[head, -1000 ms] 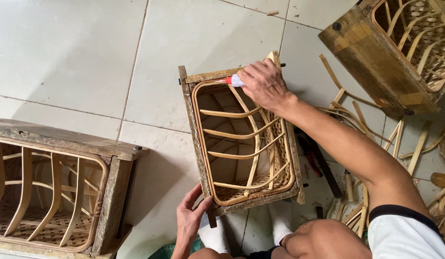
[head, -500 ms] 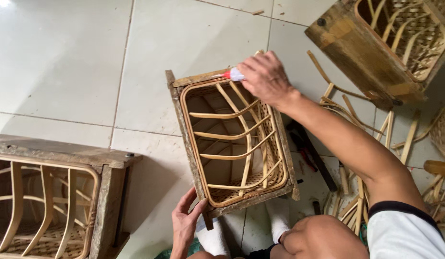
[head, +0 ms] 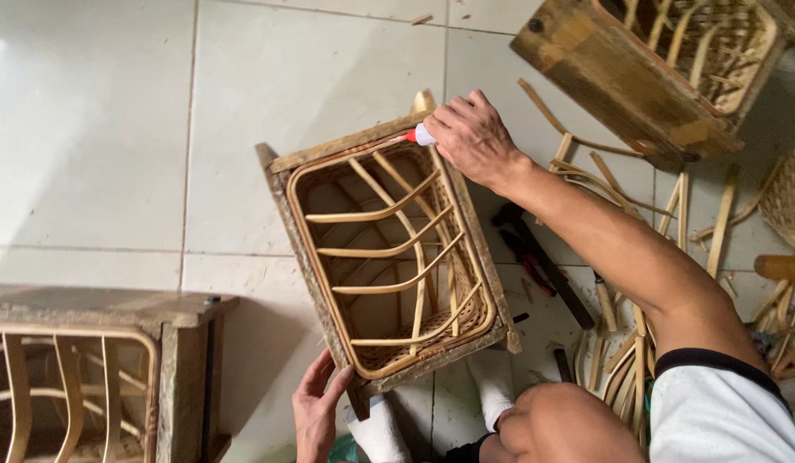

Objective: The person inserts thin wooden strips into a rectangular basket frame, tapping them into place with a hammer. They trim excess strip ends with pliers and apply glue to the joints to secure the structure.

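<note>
Rattan fills my view: a rectangular wooden frame holding a half-woven basket of pale curved rattan strips [head: 389,257] stands tilted on the white tiled floor [head: 114,129], right in front of my knees. My right hand [head: 470,137] rests on the frame's far corner, its fingers [head: 449,120] closed around a small white tube with a red tip [head: 419,135], the tip touching the top edge of the wood. My left hand [head: 319,411] is at the near lower corner, its fingers curled lightly against the frame's underside, steadying it; I cannot tell how firmly they grip. Just to the right of the frame, a dark-handled tool [head: 539,261] lies on the tiles among scattered loose rattan offcuts [head: 625,197]. A second wooden frame with a woven basket [head: 655,60] sits well apart at the upper right, and a third, darker wooden frame with bent rattan ribs [head: 97,369] stands near at the lower left.
</note>
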The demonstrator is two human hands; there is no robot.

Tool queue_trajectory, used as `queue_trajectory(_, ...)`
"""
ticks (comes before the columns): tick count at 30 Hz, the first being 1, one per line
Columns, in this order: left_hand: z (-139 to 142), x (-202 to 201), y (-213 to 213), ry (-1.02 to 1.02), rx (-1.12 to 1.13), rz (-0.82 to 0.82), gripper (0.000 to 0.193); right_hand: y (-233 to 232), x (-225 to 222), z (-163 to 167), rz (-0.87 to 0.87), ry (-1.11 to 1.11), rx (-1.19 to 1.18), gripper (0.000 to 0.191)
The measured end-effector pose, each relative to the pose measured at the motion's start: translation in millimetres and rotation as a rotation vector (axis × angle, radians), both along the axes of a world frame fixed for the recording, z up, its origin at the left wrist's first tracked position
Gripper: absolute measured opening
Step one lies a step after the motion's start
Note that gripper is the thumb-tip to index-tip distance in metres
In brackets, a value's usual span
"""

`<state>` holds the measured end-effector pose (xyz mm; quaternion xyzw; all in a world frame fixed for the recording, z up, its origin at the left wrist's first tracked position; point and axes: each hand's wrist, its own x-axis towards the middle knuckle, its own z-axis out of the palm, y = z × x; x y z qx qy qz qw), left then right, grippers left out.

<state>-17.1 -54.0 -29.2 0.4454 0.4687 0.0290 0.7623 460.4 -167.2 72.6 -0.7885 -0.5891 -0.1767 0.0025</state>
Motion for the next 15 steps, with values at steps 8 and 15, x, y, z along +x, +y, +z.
queue_trajectory(8, -18, -24, 1, 0.077, 0.036, -0.014, 0.058, -70, -3, -2, -0.254, 0.319, 0.164, 0.032)
queue_trajectory(15, -28, -73, -7, 0.053, 0.348, 0.227, 0.034, -129, -106, -45, -0.517, 1.79, 0.552, 0.04)
